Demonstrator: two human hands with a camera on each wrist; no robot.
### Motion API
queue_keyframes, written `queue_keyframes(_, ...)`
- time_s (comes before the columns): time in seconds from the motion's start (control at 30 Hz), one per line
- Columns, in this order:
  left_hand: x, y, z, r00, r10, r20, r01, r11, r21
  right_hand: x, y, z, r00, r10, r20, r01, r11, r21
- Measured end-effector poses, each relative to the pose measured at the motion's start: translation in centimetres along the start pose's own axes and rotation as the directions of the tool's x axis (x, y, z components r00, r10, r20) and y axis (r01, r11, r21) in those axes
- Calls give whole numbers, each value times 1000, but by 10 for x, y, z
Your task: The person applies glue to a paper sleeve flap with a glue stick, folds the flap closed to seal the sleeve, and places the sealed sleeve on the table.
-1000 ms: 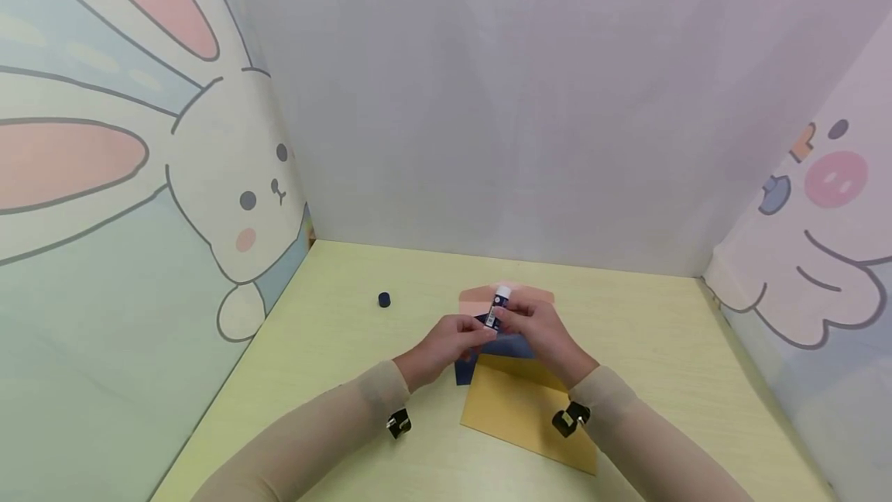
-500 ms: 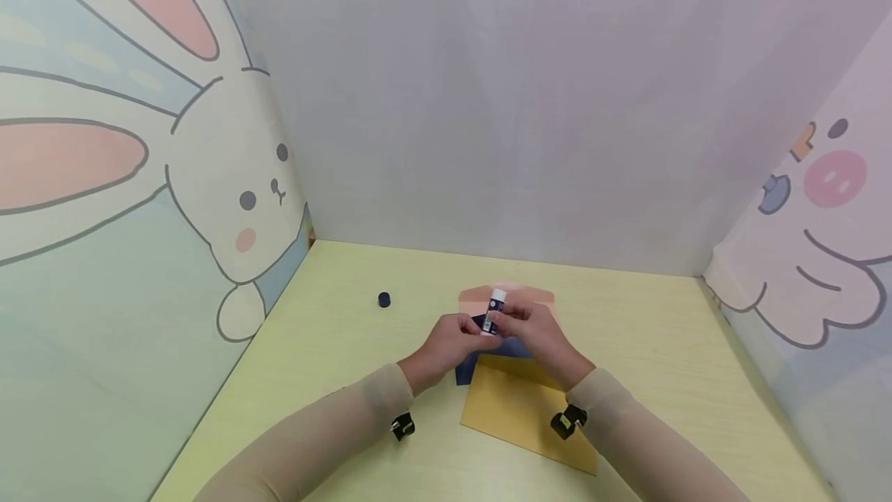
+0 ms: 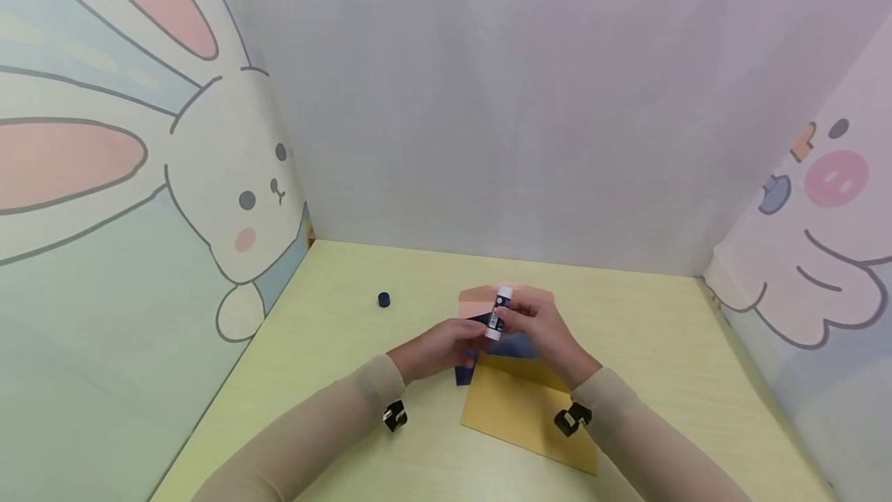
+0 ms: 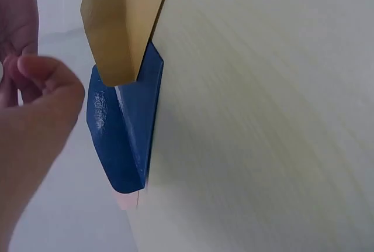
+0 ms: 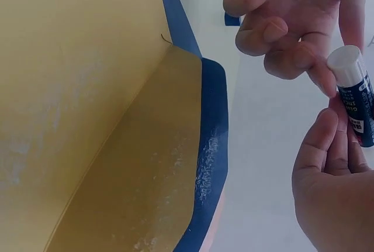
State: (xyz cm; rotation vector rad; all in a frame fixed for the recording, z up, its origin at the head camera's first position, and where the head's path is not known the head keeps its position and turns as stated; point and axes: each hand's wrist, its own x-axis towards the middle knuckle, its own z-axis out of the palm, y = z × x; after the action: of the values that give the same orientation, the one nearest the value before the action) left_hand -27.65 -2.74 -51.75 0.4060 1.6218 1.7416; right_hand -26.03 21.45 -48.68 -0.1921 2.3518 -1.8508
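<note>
My right hand (image 3: 543, 328) grips a dark blue and white glue stick (image 3: 499, 312) between thumb and fingers, its white upper end uncapped and tilted slightly right. The left hand (image 3: 446, 343) is at the stick's lower end; in the right wrist view its fingers are loosely bent beside the white base, not closed round it. Under the hands lie overlapping envelopes: a yellow one (image 3: 526, 409) in front, a blue one (image 4: 123, 135) behind it, a pink one (image 3: 474, 297) farthest back. Whitish glue smears show on the yellow and blue flaps.
A small dark blue cap (image 3: 384, 300) stands on the pale yellow tabletop (image 3: 348, 331), left of the envelopes. Walls with cartoon drawings rise at left and right, and a plain pale wall (image 3: 481, 99) stands at the back. Black wrist cameras hang below both sleeves.
The left hand's fingers have loosened and shifted at the base of the glue stick. The right hand keeps its grip, with the stick tilting slightly. Cap and envelopes have stayed put.
</note>
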Motion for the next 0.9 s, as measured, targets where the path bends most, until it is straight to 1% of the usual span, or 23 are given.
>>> queue_keyframes(0.07,0,0,0,999,-4,42,5,999,-33,0,1,0,1000,4,1,-4,1000,12)
queue_keyframes(0.13,1,-1,1,998,-1,67,5,999,-50,0,1,1,1000,24,-7,-24,1000,19)
queue_keyframes(0.23,2,-2,2,998,11,69,-8,999,-43,1,2,3,998,53,-15,-53,998,28)
queue_keyframes(0.33,2,-3,3,999,15,52,-14,1000,-24,1,3,4,998,63,-12,-63,998,22)
queue_keyframes(0.43,1,-2,4,1000,14,19,-14,1000,-8,2,3,4,999,50,3,-51,998,22)
queue_keyframes(0.63,2,-3,6,997,19,-80,-17,1000,25,3,4,2,999,39,19,-40,998,37)
queue_keyframes(0.77,4,-4,8,989,30,-146,-22,998,58,3,3,1,999,36,19,-36,999,31)
queue_keyframes(0.9,5,-5,11,976,64,-209,-41,993,112,3,4,2,999,29,18,-30,999,27)
